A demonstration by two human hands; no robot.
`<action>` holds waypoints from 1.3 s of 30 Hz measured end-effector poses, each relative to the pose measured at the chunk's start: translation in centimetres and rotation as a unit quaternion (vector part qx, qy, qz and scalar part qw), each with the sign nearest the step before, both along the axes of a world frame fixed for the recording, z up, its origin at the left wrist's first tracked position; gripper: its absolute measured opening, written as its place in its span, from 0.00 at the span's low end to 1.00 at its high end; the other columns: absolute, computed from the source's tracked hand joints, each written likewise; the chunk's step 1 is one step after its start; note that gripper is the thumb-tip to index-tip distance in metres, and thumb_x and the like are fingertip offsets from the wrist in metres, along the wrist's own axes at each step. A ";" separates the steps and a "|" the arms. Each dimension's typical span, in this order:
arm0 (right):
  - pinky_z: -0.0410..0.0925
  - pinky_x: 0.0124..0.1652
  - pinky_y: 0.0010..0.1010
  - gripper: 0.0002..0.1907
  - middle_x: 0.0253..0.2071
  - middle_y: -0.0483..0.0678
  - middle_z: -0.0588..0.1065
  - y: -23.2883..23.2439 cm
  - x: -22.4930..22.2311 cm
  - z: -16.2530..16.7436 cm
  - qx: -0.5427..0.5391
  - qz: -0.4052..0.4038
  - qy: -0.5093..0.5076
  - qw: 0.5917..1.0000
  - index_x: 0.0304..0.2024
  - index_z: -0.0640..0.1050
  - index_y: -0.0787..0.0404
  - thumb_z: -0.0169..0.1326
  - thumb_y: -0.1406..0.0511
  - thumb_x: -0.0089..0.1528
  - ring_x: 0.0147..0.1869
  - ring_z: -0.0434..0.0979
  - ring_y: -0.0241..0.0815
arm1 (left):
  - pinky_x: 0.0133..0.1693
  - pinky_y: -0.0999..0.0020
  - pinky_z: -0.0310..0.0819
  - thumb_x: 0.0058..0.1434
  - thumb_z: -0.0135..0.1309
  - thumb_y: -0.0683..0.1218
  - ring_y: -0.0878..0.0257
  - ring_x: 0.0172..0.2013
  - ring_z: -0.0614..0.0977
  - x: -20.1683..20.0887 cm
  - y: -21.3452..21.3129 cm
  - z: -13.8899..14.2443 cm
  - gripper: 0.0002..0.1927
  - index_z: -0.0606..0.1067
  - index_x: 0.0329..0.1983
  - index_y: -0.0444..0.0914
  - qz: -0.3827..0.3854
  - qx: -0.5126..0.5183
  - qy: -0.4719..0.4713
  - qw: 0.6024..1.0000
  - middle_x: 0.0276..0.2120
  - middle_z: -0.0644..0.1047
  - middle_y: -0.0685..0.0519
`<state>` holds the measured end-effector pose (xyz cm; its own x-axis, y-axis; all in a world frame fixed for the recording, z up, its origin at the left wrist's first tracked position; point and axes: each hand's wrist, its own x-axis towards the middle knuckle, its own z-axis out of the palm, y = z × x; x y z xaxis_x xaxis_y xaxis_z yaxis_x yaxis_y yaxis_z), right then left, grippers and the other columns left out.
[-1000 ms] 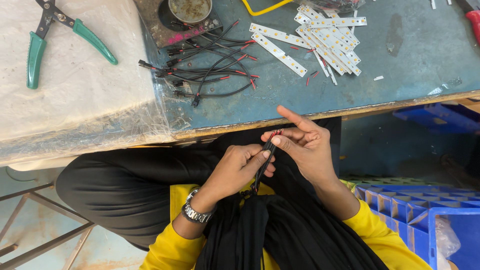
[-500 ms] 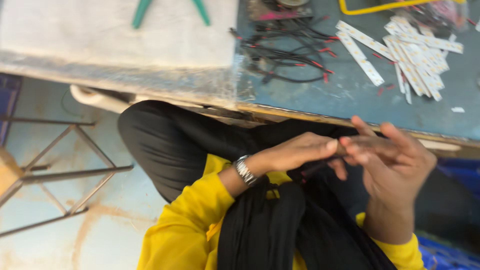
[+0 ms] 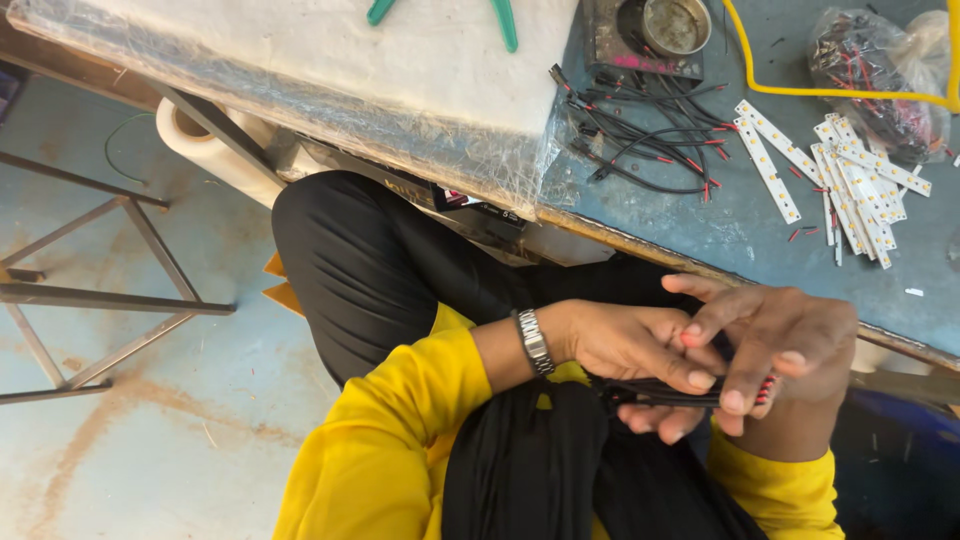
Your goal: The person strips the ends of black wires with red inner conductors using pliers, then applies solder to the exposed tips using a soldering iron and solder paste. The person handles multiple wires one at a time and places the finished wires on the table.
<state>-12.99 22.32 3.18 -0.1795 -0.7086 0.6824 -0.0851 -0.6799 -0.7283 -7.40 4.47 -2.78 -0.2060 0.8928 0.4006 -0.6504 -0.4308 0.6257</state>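
- Black, red-tipped wire bundle [image 3: 665, 393] is held over the lap, below the table edge [image 3: 640, 243].
- Its long axis lies roughly level, red tips pointing right.
- It is pinched by the left hand [image 3: 635, 345].
- It is clasped by the right hand [image 3: 775, 345].

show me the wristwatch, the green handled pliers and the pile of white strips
wristwatch [image 3: 533, 341]: head view, on its metal band.
green handled pliers [image 3: 505, 22]: head view, on one handle.
white strips [image 3: 855, 185]: head view, middle of the pile.
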 end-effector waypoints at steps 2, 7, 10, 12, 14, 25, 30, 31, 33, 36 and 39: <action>0.47 0.74 0.71 0.25 0.42 0.46 0.86 -0.4 -0.1 0.2 0.015 0.008 0.011 1.000 0.65 0.78 0.51 0.60 0.70 0.64 0.67 0.77 0.59 | 0.24 0.72 0.68 0.77 0.49 0.50 0.62 0.26 0.81 0.7 -0.9 0.3 0.19 0.75 0.54 0.27 0.040 -0.038 0.010 0.998 0.34 0.81 0.43; 0.49 0.72 0.70 0.21 0.41 0.46 0.86 -1.9 -0.4 -0.4 0.014 0.045 0.016 0.999 0.62 0.79 0.52 0.58 0.68 0.65 0.65 0.78 0.58 | 0.20 0.76 0.55 0.76 0.50 0.51 0.68 0.21 0.74 2.2 -2.1 0.5 0.19 0.77 0.51 0.28 0.077 -0.063 0.019 0.995 0.28 0.79 0.46; 0.43 0.71 0.71 0.20 0.44 0.47 0.86 -3.1 -1.8 -1.0 -0.013 0.145 0.070 0.987 0.64 0.75 0.54 0.55 0.68 0.69 0.68 0.72 0.61 | 0.20 0.76 0.54 0.76 0.51 0.51 0.69 0.19 0.71 2.7 -2.2 0.5 0.19 0.78 0.48 0.29 0.081 -0.056 0.011 0.995 0.26 0.78 0.47; 0.44 0.71 0.72 0.19 0.46 0.47 0.86 -3.7 -2.1 -1.6 -0.030 0.169 0.066 0.983 0.64 0.75 0.54 0.52 0.68 0.70 0.69 0.71 0.62 | 0.21 0.76 0.55 0.77 0.51 0.51 0.69 0.19 0.69 3.0 -2.2 0.5 0.20 0.78 0.45 0.27 0.089 -0.040 0.019 0.995 0.23 0.77 0.48; 0.47 0.71 0.73 0.18 0.45 0.47 0.86 -3.9 -1.9 -2.2 -0.046 0.145 0.025 0.988 0.63 0.76 0.55 0.51 0.68 0.70 0.68 0.73 0.62 | 0.22 0.76 0.55 0.78 0.51 0.51 0.71 0.18 0.68 3.3 -2.5 0.5 0.19 0.78 0.44 0.28 0.137 -0.053 0.030 0.989 0.23 0.77 0.50; 0.68 0.65 0.46 0.35 0.63 0.62 0.73 -4.7 4.6 -2.7 0.167 -0.293 -0.314 0.887 0.70 0.69 0.69 0.63 0.62 0.64 0.69 0.74 0.53 | 0.22 0.79 0.64 0.73 0.50 0.48 0.75 0.19 0.72 3.7 -6.4 1.8 0.13 0.80 0.38 0.36 0.578 -0.311 0.042 0.753 0.22 0.78 0.58; 0.73 0.57 0.37 0.28 0.59 0.61 0.77 -4.9 5.1 -3.8 0.260 -0.368 -0.297 0.842 0.65 0.72 0.73 0.59 0.67 0.64 0.57 0.80 0.45 | 0.23 0.78 0.64 0.72 0.49 0.47 0.76 0.20 0.72 3.9 -6.0 1.3 0.14 0.77 0.33 0.36 0.588 -0.327 0.034 0.739 0.22 0.77 0.58; 0.75 0.54 0.35 0.26 0.59 0.61 0.77 -5.1 5.0 -3.8 0.272 -0.369 -0.303 0.836 0.64 0.73 0.73 0.59 0.68 0.64 0.54 0.81 0.43 | 0.24 0.78 0.64 0.73 0.49 0.47 0.75 0.20 0.72 3.9 -5.8 1.2 0.15 0.77 0.32 0.35 0.587 -0.330 0.032 0.739 0.22 0.77 0.58; 0.77 0.43 0.33 0.23 0.56 0.59 0.78 -5.6 4.9 -3.9 0.253 -0.350 -0.328 0.840 0.61 0.74 0.72 0.58 0.69 0.64 0.40 0.79 0.40 | 0.23 0.78 0.64 0.73 0.50 0.47 0.75 0.20 0.72 3.9 -5.4 0.9 0.15 0.77 0.31 0.35 0.588 -0.336 0.033 0.735 0.22 0.77 0.58; 0.75 0.35 0.30 0.18 0.51 0.59 0.80 -6.1 4.7 -3.8 0.230 -0.340 -0.333 0.849 0.57 0.77 0.72 0.57 0.69 0.65 0.31 0.77 0.37 | 0.23 0.77 0.64 0.73 0.50 0.47 0.75 0.19 0.72 3.8 -4.8 0.7 0.17 0.77 0.30 0.34 0.593 -0.348 0.036 0.726 0.21 0.76 0.57; 0.73 0.32 0.28 0.14 0.47 0.59 0.82 -6.0 4.5 -4.1 0.228 -0.350 -0.323 0.849 0.52 0.81 0.72 0.57 0.69 0.67 0.29 0.76 0.36 | 0.22 0.77 0.64 0.73 0.51 0.47 0.74 0.19 0.72 3.8 -4.3 0.8 0.17 0.77 0.29 0.33 0.597 -0.363 0.039 0.715 0.20 0.76 0.57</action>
